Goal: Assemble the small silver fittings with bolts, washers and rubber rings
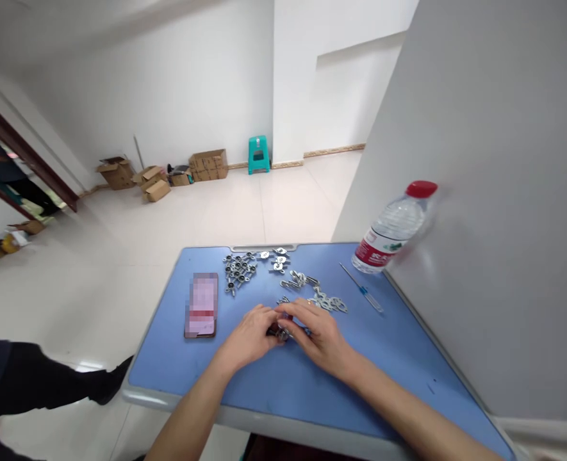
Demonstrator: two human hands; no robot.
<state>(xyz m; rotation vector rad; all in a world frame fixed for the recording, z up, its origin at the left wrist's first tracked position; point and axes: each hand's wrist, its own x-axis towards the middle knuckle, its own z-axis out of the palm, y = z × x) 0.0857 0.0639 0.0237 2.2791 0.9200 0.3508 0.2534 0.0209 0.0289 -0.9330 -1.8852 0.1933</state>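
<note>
My left hand (253, 334) and my right hand (319, 336) meet over the blue table, fingers bent inward and closed round a small shiny metal part (283, 333). The fingers mostly cover it, so its exact kind is hidden. Just beyond my fingertips lie more small metal pieces (283, 299). A cluster of metal parts with dark round centres (239, 269) sits at the far left, near several flat metal pieces (279, 261). Hook-like metal pieces (300, 279) and a heap of flat metal rings (330, 302) are beyond my right hand.
A phone (202, 306) lies left on the blue table (360, 384). A screwdriver (362, 290) and a red-capped water bottle (391, 230) are at the right, beside a grey panel (504, 224). Cardboard boxes (209, 165) and a green stool (259, 155) stand along the wall. A person's leg (47, 378) is at left.
</note>
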